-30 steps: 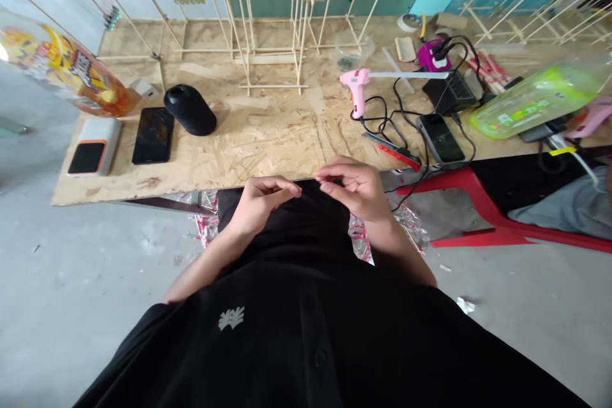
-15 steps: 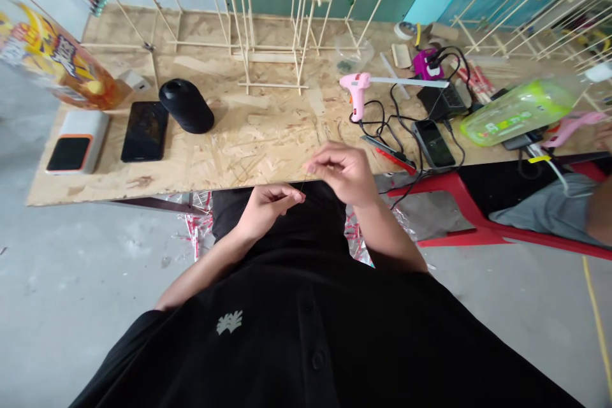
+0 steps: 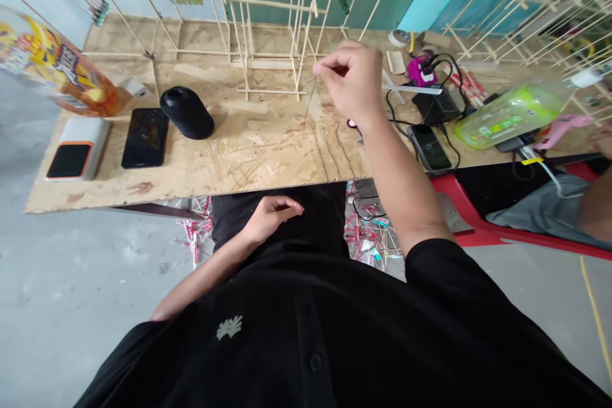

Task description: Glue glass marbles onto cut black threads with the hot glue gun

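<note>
Dark thread (image 3: 310, 102) is hanging over the middle of the tabletop (image 3: 248, 153), and closer in than that, the left hand (image 3: 275, 217) sits just off the tabletop's near edge, thumb and forefinger tips together, can't tell if anything's caught between them. Right hand (image 3: 351, 80) is out over the tabletop, thumb and forefinger clamped on the thread's top end, other fingers curled in. Container-wise, there's a clear bottle (image 3: 516, 115) with green on it and a white cap toward the tabletop's right end, contents too unclear to call. At the tabletop's left end, a yellow-labelled bottle (image 3: 62, 67) shows orange-brown low down.
</note>
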`<act>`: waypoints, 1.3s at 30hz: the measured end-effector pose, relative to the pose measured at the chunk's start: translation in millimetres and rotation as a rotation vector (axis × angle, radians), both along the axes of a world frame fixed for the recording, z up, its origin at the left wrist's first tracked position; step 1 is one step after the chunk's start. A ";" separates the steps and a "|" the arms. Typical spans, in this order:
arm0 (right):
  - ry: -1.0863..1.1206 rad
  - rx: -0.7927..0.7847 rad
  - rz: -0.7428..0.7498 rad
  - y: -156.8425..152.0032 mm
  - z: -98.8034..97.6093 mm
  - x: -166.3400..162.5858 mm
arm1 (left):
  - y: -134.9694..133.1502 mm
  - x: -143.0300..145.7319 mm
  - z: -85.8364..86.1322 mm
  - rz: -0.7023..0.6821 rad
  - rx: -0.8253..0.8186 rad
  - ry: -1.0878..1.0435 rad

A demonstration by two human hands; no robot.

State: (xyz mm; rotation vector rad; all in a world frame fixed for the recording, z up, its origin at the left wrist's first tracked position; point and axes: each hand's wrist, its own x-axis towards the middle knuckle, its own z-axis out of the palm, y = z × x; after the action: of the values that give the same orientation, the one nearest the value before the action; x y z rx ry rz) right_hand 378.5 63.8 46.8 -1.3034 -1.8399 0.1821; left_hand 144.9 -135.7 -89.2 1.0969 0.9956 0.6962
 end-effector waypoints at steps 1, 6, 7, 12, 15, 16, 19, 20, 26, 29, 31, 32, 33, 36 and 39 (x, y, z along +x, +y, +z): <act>-0.015 0.004 -0.027 3.8 1.8 -2.3 | 0.6 0.2 -0.7 -0.004 -0.002 0.002; -0.045 0.102 -0.090 11.2 -4.7 -4.0 | 2.2 -0.5 -4.6 -0.006 -0.017 0.001; -0.050 0.112 -0.077 8.4 -9.2 -3.0 | 2.3 -0.9 -5.4 -0.007 -0.019 0.001; -0.054 0.147 0.040 -40.1 -41.5 -0.4 | 2.2 -2.7 -7.9 -0.003 -0.037 -0.006; -0.062 0.178 0.097 -85.9 -62.3 0.3 | 1.8 -2.8 -7.1 0.006 -0.047 -0.014; -0.053 0.187 0.111 -100.5 -68.8 0.7 | 1.7 -2.7 -6.5 0.009 -0.049 -0.016; -0.072 0.172 0.114 -136.5 -86.8 1.5 | 2.1 -2.4 -4.7 0.009 -0.044 -0.021; -0.092 0.179 0.116 -145.6 -92.6 1.5 | 2.3 -2.3 -4.3 0.007 -0.033 -0.017; -0.213 0.166 0.077 -177.8 -122.7 -1.4 | 2.7 -3.0 -3.8 -0.073 0.120 0.086; -0.238 0.163 0.036 -187.9 -130.8 -1.8 | 1.9 -4.1 -2.9 -0.102 0.178 0.113; -0.238 0.187 0.022 -194.8 -133.2 -0.2 | 0.8 -4.5 -1.3 -0.111 0.198 0.132; -0.230 0.195 0.015 -198.5 -133.8 1.1 | -0.1 -4.6 0.1 -0.110 0.207 0.145; -0.215 0.203 0.007 -202.3 -134.1 2.6 | -1.2 -4.9 2.0 -0.107 0.216 0.156; -0.140 0.233 0.002 -213.4 -134.3 6.5 | -5.0 -9.4 12.5 -0.111 0.253 0.168; -0.097 0.211 0.045 -220.0 -133.4 3.7 | -4.7 -25.4 30.1 -0.089 0.334 0.199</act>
State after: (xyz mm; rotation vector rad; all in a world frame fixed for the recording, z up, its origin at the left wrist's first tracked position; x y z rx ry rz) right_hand 382.2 -156.2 -86.6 -1.1421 -1.9134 -0.0520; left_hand 119.4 -140.4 -59.0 1.5172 1.0136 0.7058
